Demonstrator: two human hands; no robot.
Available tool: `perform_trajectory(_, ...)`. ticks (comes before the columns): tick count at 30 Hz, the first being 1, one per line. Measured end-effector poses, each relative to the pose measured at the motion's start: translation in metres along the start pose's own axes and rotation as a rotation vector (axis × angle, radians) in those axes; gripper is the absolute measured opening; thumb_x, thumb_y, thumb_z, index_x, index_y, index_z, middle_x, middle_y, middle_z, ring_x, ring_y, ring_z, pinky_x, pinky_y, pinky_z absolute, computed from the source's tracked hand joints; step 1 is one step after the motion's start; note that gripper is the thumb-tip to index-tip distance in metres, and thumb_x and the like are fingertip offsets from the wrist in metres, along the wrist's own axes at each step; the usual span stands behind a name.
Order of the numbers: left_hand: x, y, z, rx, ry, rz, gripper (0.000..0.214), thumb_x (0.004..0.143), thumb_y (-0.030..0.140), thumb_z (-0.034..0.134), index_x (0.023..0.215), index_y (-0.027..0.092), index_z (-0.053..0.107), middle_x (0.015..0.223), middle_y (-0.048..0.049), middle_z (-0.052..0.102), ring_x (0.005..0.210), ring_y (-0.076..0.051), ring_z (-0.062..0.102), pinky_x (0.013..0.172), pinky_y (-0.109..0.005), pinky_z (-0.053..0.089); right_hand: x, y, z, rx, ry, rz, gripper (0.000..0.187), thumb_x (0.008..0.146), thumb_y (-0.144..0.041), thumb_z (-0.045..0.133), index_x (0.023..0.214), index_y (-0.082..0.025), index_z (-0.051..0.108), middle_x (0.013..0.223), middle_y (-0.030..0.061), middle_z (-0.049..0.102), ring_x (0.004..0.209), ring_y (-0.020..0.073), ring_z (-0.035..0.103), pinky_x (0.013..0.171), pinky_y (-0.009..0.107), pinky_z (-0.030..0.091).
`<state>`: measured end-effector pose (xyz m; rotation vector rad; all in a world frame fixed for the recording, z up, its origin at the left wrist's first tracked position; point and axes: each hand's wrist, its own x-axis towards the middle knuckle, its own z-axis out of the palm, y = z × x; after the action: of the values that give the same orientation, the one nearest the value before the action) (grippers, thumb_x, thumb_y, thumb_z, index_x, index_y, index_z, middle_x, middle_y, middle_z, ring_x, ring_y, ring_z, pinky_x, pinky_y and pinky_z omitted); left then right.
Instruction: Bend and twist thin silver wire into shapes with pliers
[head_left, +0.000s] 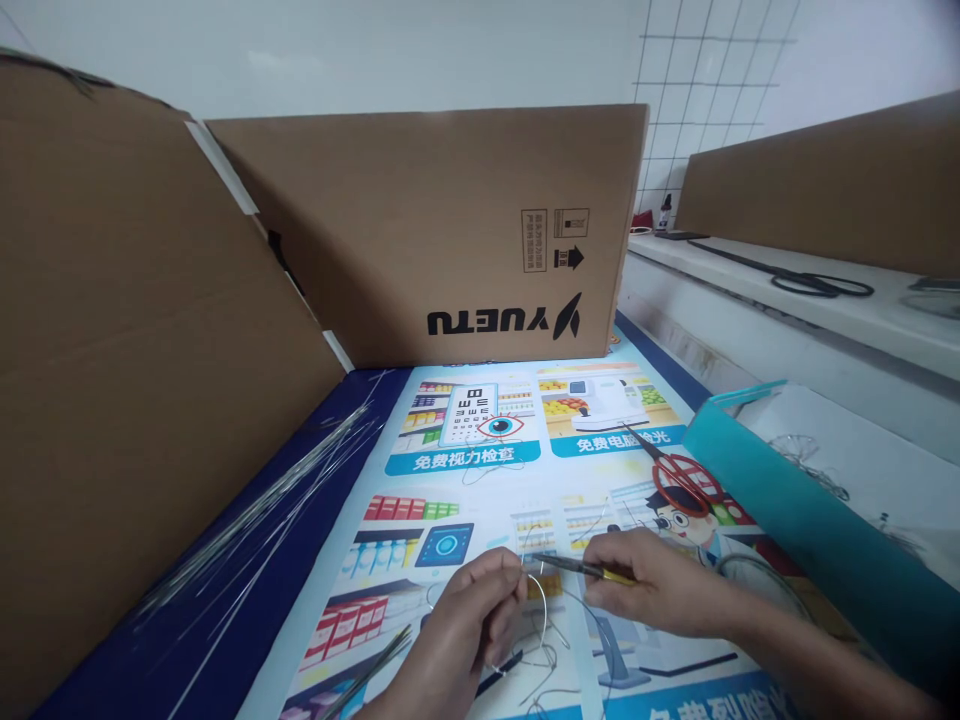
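Note:
My left hand (480, 612) is closed in a pinch on a thin silvery wire (544, 608), which curves down in a loop below the fingertips. In my right hand (651, 582) is a pair of slim pliers (564, 565) with yellow grips. Their dark tip points left, right beside the left fingertips and the wire; whether the jaws bite on it I cannot tell. Under the hands lie several loose cut or bent wires (551, 655). Beyond the right hand, red-handled scissors (686, 482) rest on the printed sheet.
A bundle of straight wires (259, 510) lies on the dark blue cloth at left. Cardboard panels (420, 230) stand at the left and back. On the right is a teal box (810, 520) with wire pieces; black scissors (817, 284) lie on the ledge behind.

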<state>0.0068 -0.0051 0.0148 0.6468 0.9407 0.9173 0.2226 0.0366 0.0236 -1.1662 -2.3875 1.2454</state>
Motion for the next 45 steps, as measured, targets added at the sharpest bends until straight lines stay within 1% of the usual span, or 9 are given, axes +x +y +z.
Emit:
perform_trajectory(7,0.000,-0.005,0.003,-0.056,0.061,0.045,0.020,0.080,0.029,0.049,0.065,0.017,0.049,0.042,0.0085,0.030,0.035,-0.004,0.021,0.039,-0.020,0.014,0.001,-0.004,0.008,-0.230,0.113,0.028,0.023,0.082,-0.040,0.050,0.072,-0.019,0.050,0.068,-0.0025,0.054,0.062,0.0119,0.047,0.054,0.021,0.028)
perform_trajectory(14,0.004,-0.012,0.000,0.091,0.219,0.115,0.023,0.081,0.039,0.048,0.070,0.018,0.049,0.045,0.0076,0.036,0.037,-0.005,0.026,0.039,-0.020,0.016,0.002,-0.002,0.015,-0.215,0.111,0.054,0.025,0.083,-0.042,0.047,0.074,-0.019,0.049,0.068,-0.0024,0.056,0.061,0.0113,0.047,0.053,0.021,0.028)
perform_trajectory(18,0.008,-0.016,-0.004,0.207,0.262,0.160,0.024,0.080,0.041,0.047,0.071,0.019,0.050,0.046,0.0074,0.038,0.037,-0.006,0.028,0.039,-0.019,0.020,0.002,-0.002,0.014,-0.201,0.102,0.070,0.030,0.084,-0.046,0.045,0.072,-0.019,0.049,0.066,-0.0023,0.055,0.059,0.0108,0.046,0.052,0.021,0.027)
perform_trajectory(22,0.006,-0.018,0.000,0.297,0.316,0.221,0.024,0.081,0.041,0.046,0.073,0.019,0.050,0.049,0.0070,0.039,0.041,-0.006,0.030,0.041,-0.018,0.023,0.002,-0.003,0.016,-0.214,0.118,0.092,0.028,0.083,-0.045,0.046,0.073,-0.019,0.050,0.068,-0.0024,0.056,0.061,0.0111,0.047,0.051,0.021,0.026)
perform_trajectory(30,0.008,-0.026,-0.002,0.407,0.364,0.240,0.027,0.081,0.046,0.044,0.076,0.020,0.051,0.051,0.0063,0.041,0.044,-0.007,0.032,0.042,-0.018,0.025,0.004,-0.004,0.021,-0.208,0.128,0.119,0.029,0.083,-0.046,0.045,0.073,-0.019,0.050,0.068,-0.0019,0.055,0.060,0.0111,0.046,0.049,0.021,0.024)
perform_trajectory(34,0.006,-0.022,-0.001,0.367,0.345,0.226,0.027,0.080,0.044,0.046,0.073,0.019,0.051,0.050,0.0062,0.041,0.044,-0.007,0.033,0.042,-0.018,0.026,0.004,-0.003,0.018,-0.207,0.141,0.121,0.029,0.083,-0.046,0.045,0.073,-0.019,0.050,0.066,-0.0021,0.054,0.059,0.0112,0.046,0.049,0.021,0.025)
perform_trajectory(38,0.004,-0.015,0.001,0.227,0.250,0.192,0.023,0.080,0.040,0.049,0.073,0.019,0.050,0.051,0.0063,0.043,0.041,-0.006,0.034,0.041,-0.017,0.026,0.003,-0.001,0.015,-0.223,0.153,0.120,0.028,0.083,-0.045,0.046,0.073,-0.019,0.051,0.067,-0.0018,0.056,0.060,0.0117,0.047,0.050,0.021,0.025)
perform_trajectory(41,0.004,-0.010,0.001,0.149,0.169,0.160,0.021,0.080,0.040,0.049,0.078,0.019,0.052,0.056,0.0047,0.049,0.039,-0.005,0.038,0.041,-0.018,0.027,0.002,-0.002,0.014,-0.237,0.157,0.109,0.027,0.083,-0.044,0.046,0.075,-0.019,0.052,0.068,-0.0015,0.057,0.061,0.0121,0.048,0.051,0.022,0.025)
perform_trajectory(45,0.006,-0.009,-0.001,0.160,0.104,0.104,0.027,0.080,0.042,0.051,0.086,0.017,0.056,0.057,0.0039,0.050,0.035,-0.004,0.039,0.038,-0.018,0.024,0.001,-0.004,0.014,-0.250,0.160,0.094,0.027,0.083,-0.045,0.046,0.075,-0.020,0.052,0.069,-0.0016,0.057,0.061,0.0122,0.048,0.051,0.022,0.025)
